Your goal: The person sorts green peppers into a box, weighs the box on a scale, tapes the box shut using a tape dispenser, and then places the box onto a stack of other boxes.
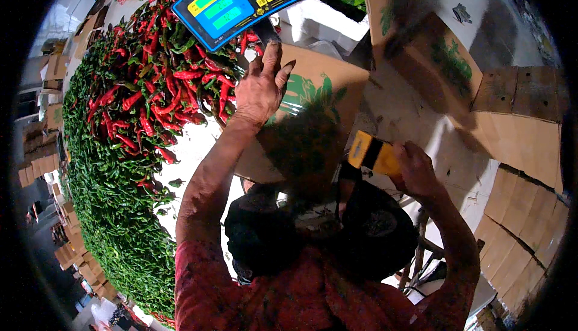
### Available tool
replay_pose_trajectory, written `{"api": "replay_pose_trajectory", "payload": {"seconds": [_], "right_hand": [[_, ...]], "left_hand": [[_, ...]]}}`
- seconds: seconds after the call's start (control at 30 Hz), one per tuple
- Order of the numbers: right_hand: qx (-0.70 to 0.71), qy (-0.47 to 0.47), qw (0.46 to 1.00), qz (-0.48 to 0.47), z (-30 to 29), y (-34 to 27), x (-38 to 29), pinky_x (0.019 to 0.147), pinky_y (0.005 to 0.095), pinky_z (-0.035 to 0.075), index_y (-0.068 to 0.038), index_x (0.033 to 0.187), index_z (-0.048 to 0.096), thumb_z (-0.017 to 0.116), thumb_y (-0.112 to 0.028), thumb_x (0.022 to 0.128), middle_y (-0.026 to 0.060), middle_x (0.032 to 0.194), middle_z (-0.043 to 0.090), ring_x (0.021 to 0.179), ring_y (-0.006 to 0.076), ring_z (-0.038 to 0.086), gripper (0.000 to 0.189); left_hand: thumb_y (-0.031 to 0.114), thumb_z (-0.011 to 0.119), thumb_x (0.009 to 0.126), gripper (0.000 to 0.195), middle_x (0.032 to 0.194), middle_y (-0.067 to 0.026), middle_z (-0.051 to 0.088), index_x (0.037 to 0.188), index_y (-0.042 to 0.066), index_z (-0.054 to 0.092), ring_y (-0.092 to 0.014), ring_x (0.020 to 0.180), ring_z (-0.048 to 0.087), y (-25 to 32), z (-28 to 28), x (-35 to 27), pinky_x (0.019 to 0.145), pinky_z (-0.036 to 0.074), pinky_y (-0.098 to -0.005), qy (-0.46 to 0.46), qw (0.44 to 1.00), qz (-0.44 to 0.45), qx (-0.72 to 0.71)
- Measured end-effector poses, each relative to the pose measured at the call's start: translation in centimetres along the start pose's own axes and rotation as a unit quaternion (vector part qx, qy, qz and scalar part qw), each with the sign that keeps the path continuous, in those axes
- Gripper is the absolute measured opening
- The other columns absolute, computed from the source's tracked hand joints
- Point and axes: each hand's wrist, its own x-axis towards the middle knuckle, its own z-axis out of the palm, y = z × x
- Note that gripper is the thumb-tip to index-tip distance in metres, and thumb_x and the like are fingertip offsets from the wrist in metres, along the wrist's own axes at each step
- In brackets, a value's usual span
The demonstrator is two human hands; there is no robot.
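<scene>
My left hand (262, 89) lies palm down at the far left edge of a closed cardboard carton (347, 76), fingers apart and reaching towards the weighing scale's post. Green printed vegetables mark the carton's face, and a shiny strip crosses it near that hand. The carton stands before my knees, its near part in shadow. My right hand (415, 168) grips a yellow hand-held tool (384, 157) with a black band, to the right of the carton. The tool's exact kind cannot be told. Just beyond my left hand is the scale's blue display panel (239, 6), its screens lit.
Red peppers (149, 92) lie heaped on the left, beside a large pile of green peppers (117, 240). A white foam box (316, 19) stands behind the carton. An opened carton (420, 37) is at the far right, with flattened cardboard (519, 213) stacked nearer me.
</scene>
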Motion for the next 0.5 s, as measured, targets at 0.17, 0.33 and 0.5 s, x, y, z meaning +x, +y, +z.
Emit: {"api": "replay_pose_trajectory", "payload": {"seconds": [0.17, 0.33, 0.5], "right_hand": [[-0.004, 0.047, 0.999, 0.011, 3.5, 4.9, -3.9, 0.080, 0.0491, 0.052, 0.002, 0.125, 0.044, 0.080, -0.010, 0.065, 0.0235, 0.105, 0.056, 0.093, 0.0439, 0.059, 0.071], [0.029, 0.004, 0.996, 0.084, 7.3, 5.4, -4.2, 0.078, 0.0513, 0.052, -0.003, 0.124, 0.048, 0.079, -0.020, 0.068, 0.0240, 0.107, 0.055, 0.095, 0.0434, 0.058, 0.066], [0.019, -0.055, 0.994, 0.093, 8.4, 3.0, 0.7, 0.083, 0.0481, 0.051, -0.004, 0.130, 0.046, 0.079, -0.018, 0.069, 0.0206, 0.108, 0.055, 0.098, 0.0405, 0.058, 0.070]], "left_hand": [[0.054, 0.046, 0.097, 0.063, 0.117, -0.0220, 0.057, 0.151, 0.026, 0.027, -0.042, 0.103, 0.061, 0.4, 0.1, 0.0, 0.081, 0.052, -0.0520, 0.002, 1.000, 0.000, -0.007], [0.052, 0.049, 0.096, 0.064, 0.136, -0.0199, 0.049, 0.150, 0.021, 0.033, -0.041, 0.121, 0.050, -0.2, 0.7, 0.0, 0.093, 0.045, -0.0525, 0.045, 0.997, 0.045, 0.033], [0.045, 0.057, 0.092, 0.063, 0.149, -0.0159, 0.038, 0.145, 0.014, 0.044, -0.038, 0.136, 0.036, 1.5, 2.7, -0.6, 0.104, 0.035, -0.0519, 0.100, 0.970, 0.205, 0.082]]}}
